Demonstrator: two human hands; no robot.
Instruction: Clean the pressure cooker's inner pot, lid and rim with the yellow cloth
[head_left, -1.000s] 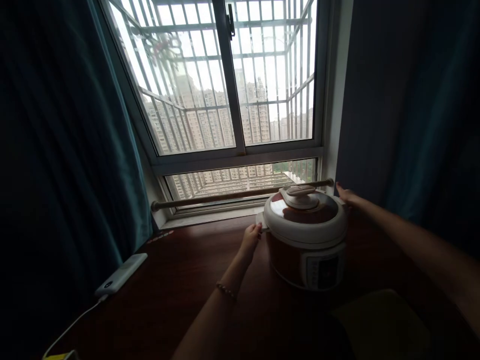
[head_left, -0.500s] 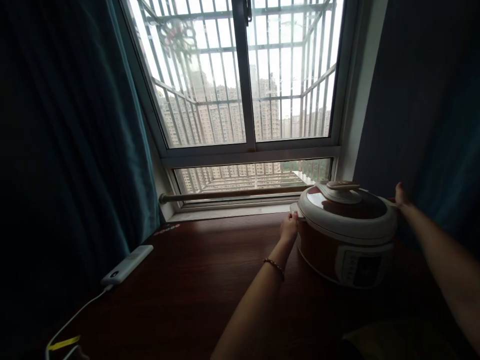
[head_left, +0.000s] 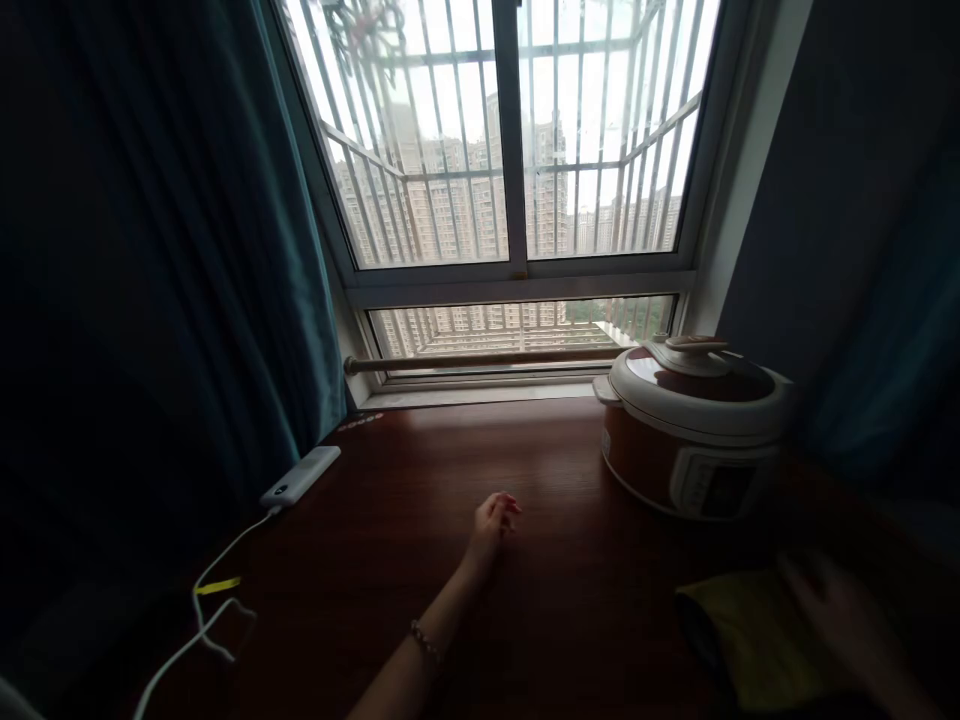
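My left hand (head_left: 495,518), with a beaded bracelet at the wrist, hovers over or rests on the dark red wooden tabletop (head_left: 435,480). Its fingers are loosely bent and slightly apart, holding nothing. My right hand (head_left: 829,605) is at a dark yellow-green cloth (head_left: 765,630) at the lower right, on or just above it. Motion and dim light smear those fingers, so their grip is unclear. Beyond the cloth stands a white and brown electric pressure cooker (head_left: 694,440) with its lid on. Neither hand touches it.
On the left of the table lies a white power strip (head_left: 301,477), its white cord (head_left: 232,545) looping toward the front with a yellow tag (head_left: 218,586). A teal curtain (head_left: 300,330) hangs beside it. At the back are a barred window and a horizontal rail (head_left: 480,361).
Both hands have left the cooker's side handles. The left moved toward me and to the left; the right came down to the cloth. The view has tilted downward.
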